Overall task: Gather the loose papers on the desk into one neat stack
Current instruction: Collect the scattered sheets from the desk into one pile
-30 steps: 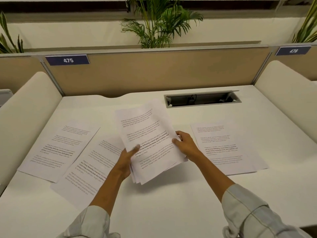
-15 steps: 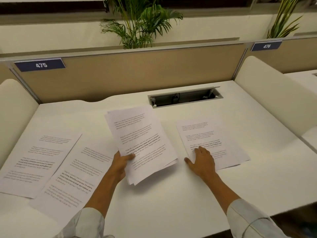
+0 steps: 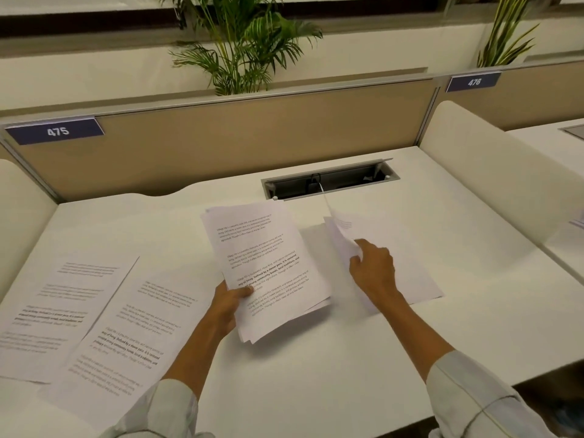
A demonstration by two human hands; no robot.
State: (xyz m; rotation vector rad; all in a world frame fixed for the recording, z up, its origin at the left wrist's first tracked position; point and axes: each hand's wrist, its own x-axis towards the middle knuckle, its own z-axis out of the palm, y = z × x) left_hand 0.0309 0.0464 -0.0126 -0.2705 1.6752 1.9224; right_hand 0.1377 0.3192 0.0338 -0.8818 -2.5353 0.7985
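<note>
My left hand [image 3: 228,304] grips a stack of several printed sheets [image 3: 265,263] at its lower left edge and holds it tilted above the middle of the white desk [image 3: 316,368]. My right hand [image 3: 374,268] pinches the left edge of a printed sheet [image 3: 339,235] and has lifted it so it stands curled on edge. More white paper [image 3: 407,263] lies flat under and to the right of that hand. Two printed sheets lie flat on the left: a far-left sheet [image 3: 60,308] and a second sheet [image 3: 126,339] partly under my left forearm.
An open cable tray [image 3: 330,183] is sunk into the desk behind the papers. A tan partition [image 3: 252,137] closes the back, and padded white dividers stand at the left [image 3: 19,222] and right [image 3: 480,172]. The desk's front edge runs near my sleeves.
My right hand, flat on the right-hand sheet half a second ago, has pinched its left edge and lifted it upright. The left hand keeps holding the stack. The view has shifted right.
</note>
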